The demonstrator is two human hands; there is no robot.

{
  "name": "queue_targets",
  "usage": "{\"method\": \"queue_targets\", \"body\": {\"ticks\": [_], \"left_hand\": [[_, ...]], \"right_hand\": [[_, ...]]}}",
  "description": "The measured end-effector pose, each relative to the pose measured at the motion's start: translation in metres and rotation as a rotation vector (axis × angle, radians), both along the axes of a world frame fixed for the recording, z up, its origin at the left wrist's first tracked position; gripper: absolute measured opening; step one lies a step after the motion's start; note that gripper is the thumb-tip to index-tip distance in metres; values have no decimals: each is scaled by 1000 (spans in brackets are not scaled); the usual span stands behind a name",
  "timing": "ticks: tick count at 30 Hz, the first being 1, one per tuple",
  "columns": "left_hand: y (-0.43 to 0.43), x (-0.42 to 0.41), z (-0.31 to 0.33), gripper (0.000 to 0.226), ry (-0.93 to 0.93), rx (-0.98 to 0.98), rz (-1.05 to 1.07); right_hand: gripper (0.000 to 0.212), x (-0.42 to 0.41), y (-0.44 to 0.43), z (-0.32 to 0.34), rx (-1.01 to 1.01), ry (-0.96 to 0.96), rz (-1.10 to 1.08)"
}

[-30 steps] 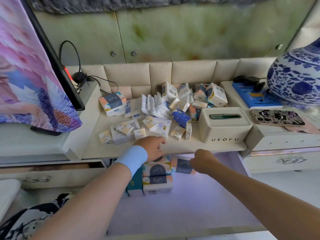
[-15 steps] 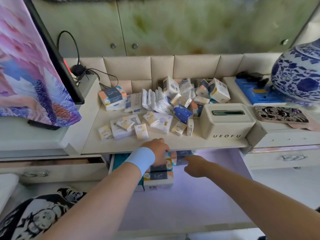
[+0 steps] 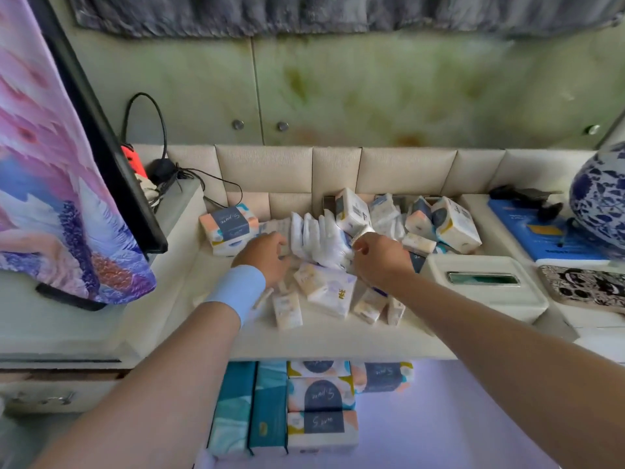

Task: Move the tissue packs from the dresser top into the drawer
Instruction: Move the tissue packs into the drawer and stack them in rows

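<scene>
The dresser (image 3: 324, 336) carries a loose heap of tissue packs under and around both hands; the heap is too jumbled to count in full. Below its front edge the open drawer (image 3: 439, 418) holds 6 packs in view: 2 teal ones (image 3: 250, 407) standing on edge at the left, 3 patterned ones (image 3: 321, 401) stacked front to back beside them, and 1 more (image 3: 384, 377) at the right, partly under the dresser edge.

Right of the right-hand fingers sit 1 cream tissue box (image 3: 483, 286), 1 blue-and-white vase (image 3: 598, 201), 1 blue book (image 3: 541, 235) and 1 black-patterned pad (image 3: 588, 287). Far left of the left-hand fingers, 1 screen (image 3: 98, 130) leans with 1 pink cloth (image 3: 50, 181) draped on it.

Just left of the left fingertips lies 1 big patterned pack (image 3: 230, 228). Between the 2 hands stands a row of white packs (image 3: 318, 242), roughly 4. Nearer than the fingers lie about 5 small packs, 1 of them white with purple print (image 3: 333, 289).

The left hand (image 3: 267, 255), with 1 blue wristband (image 3: 236, 292), lies palm down with fingers curled onto the packs; whether it grips one cannot be told. The right hand (image 3: 378, 255) is closed, thumb and fingertips pinching a small white pack (image 3: 362, 231) at the heap's middle.
</scene>
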State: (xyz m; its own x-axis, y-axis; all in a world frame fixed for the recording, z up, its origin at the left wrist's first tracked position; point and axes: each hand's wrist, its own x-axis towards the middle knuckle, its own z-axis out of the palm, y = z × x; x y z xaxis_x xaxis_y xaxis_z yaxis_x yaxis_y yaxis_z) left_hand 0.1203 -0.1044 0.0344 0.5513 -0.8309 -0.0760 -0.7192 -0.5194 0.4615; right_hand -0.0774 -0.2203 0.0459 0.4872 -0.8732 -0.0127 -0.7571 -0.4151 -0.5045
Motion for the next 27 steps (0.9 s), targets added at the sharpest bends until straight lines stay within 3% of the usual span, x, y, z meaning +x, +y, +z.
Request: {"method": "queue_targets", "body": {"ticks": [5,8,11,16,18,20,23,27], "left_hand": [[-27,69,-18,50,-107,-86,160],[-36,97,-33,75,-117,-11,270],[-37,110,-55,96,-39,62,366],[-37,109,-61,96,-158,77,417],[-37,110,-57,83,-228,132,412],[-37,110,-60,67,-247,92,416],[-37,110,-63,69,-106,11,410],[-37,109,-62,83,-218,29,486]], "right_hand": [[42,55,-55,-8,-66,64,17],[55,85,-76,-15,-151,172,-60],[63,109,-91,-22,-62,283,-137],[82,122,-103,-34,44,203,-288],[92,120,-103,-36,63,119,-320],[78,116,-102,-38,18,61,-336],[46,107,-93,-34,-62,4,-308],[38,97,-80,-26,-111,-56,-225]]}}
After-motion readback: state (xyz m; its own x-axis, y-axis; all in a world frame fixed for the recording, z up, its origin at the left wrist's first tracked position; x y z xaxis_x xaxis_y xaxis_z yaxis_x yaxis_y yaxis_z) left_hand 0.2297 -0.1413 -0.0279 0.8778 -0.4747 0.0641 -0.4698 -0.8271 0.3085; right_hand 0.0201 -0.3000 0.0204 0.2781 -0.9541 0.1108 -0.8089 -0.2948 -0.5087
